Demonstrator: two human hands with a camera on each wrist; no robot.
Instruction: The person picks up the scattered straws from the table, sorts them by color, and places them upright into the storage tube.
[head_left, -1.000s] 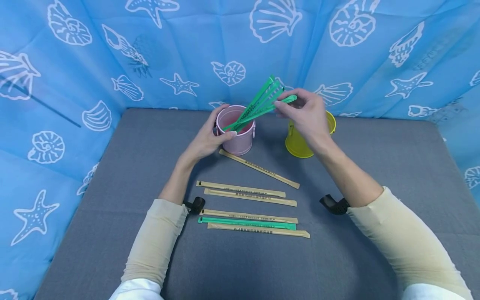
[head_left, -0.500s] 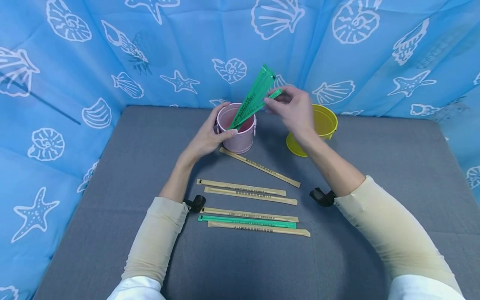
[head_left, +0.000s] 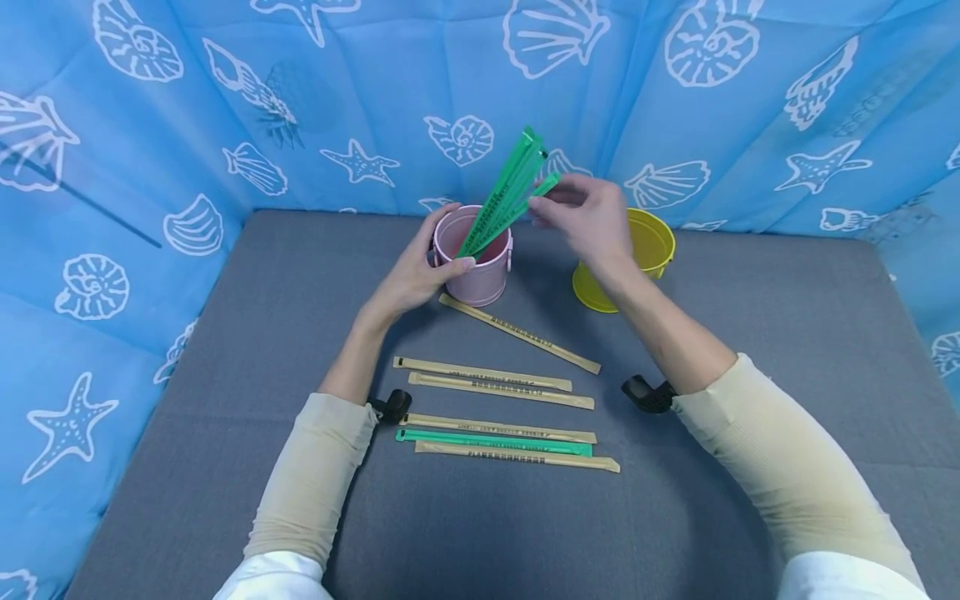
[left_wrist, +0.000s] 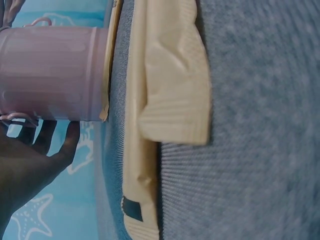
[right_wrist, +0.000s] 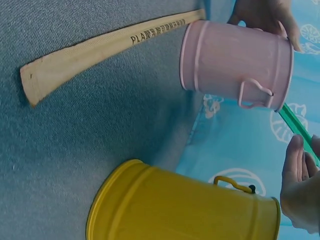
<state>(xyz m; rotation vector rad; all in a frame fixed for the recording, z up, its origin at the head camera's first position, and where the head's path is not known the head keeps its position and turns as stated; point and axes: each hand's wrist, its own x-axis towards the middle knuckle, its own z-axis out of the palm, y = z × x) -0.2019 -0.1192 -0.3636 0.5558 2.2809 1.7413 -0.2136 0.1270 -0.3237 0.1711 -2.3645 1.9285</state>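
Pinching a green straw [head_left: 520, 214], the right hand [head_left: 588, 218] hung above the grey cloth-covered table [head_left: 787, 333]; that straw and the other green straws [head_left: 499, 196] leaned up out of the pink bucket [head_left: 483, 283], which the left hand [head_left: 418, 271] gripped by its side; the yellow bucket [right_wrist: 190, 210] stood to the right; nearer lay five tan straws [head_left: 520, 333] and a loose green straw [head_left: 495, 442]; a blue shell-patterned curtain [head_left: 397, 100] hung behind and alongside.

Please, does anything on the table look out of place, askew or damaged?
Two small things: one tan packet lies slanted by the pink bucket, while the four other tan packets are nearly parallel; and one green packet lies among them, though other green packets lean in the bucket. I see no damage.
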